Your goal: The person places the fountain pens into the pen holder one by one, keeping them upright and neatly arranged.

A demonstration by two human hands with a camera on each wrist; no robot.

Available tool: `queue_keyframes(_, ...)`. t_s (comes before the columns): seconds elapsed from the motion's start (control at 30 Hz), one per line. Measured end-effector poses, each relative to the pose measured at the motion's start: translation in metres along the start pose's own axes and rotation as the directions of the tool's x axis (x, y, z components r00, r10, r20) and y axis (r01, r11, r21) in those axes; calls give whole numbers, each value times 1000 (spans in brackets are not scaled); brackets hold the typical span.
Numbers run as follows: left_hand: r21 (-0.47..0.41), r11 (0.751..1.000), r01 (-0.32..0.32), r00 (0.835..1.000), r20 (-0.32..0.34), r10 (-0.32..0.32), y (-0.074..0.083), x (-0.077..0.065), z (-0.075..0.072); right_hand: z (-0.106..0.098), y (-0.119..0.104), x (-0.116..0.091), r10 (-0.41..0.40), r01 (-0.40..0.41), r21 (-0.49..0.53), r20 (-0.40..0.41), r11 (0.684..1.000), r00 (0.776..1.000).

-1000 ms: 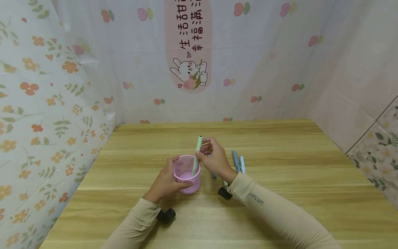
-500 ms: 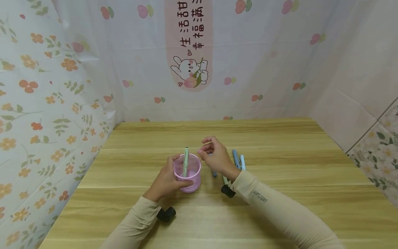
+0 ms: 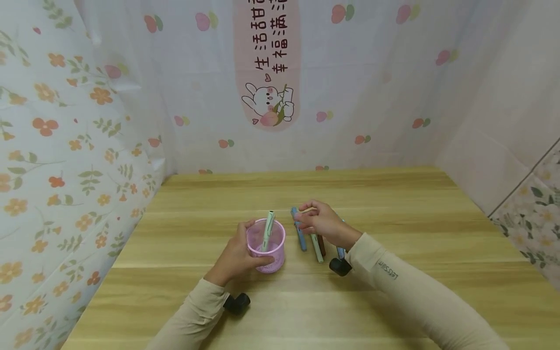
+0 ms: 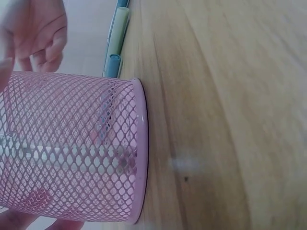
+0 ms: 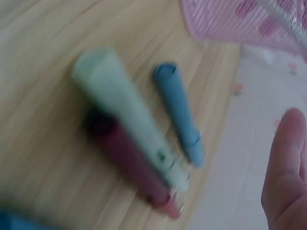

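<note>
Gripped a round pink mesh cup [image 3: 277, 261] with the left hand [image 3: 237, 253], just below centre in the head view, with thumb and fingers clamped round its wall. Had a slim pale-green pen [image 3: 268, 233] leaning inside, with its top above the rim. Held the right hand [image 3: 324, 224] to the right of the cup, with fingers loosely bent and apart, near a slim blue pen [image 3: 302, 239], a second pale-green pen [image 3: 317, 249] and, just beside the latter, a dark-red pen [image 3: 322, 246], all lying on the wood-grain table [image 3: 175, 238]

Pink cup [image 4: 76, 124]: metal-looking mesh, slightly glossy
Blue pen [image 5: 180, 112]: smooth, plastic-looking
Counter [image 4: 216, 120]: smooth wood grain, faint sheen
Sleeves [image 3: 420, 296]: matt cloth, wrinkled
Backdrop [image 3: 372, 97]: creased cloth
</note>
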State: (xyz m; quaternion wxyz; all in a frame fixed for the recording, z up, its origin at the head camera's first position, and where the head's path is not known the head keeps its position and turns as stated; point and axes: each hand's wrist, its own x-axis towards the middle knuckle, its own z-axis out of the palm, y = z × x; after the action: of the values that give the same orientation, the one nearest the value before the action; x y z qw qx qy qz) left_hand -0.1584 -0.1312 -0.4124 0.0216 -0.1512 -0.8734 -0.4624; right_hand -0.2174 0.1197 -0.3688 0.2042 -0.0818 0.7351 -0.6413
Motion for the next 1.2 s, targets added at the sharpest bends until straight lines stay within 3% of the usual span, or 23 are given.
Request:
queue_keyframes(0.23,-8,1000,-4,1000,15,4,-1,-2,4,-35,18,1,55,-51,-71,59,996,997)
queue_keyframes(0.53,26,999,-20,1000,-6,20,2,3,-2,-72,31,11,103,-105,-110,-25,988,994)
queue_keyframes(0.73,22,1000,18,1000,5,-18,3,2,-5,-85,38,9,151,-159,-106,-79,982,985)
queue_keyframes(0.9,22,1000,-3,1000,3,3,2,2,-3,-91,37,4,166,-180,-139,-102,974,981)
queue_keyframes(1.2,10,1000,15,1000,9,-15,1,-2,0,-95,34,-1,227,-259,-217,-165,941,960)
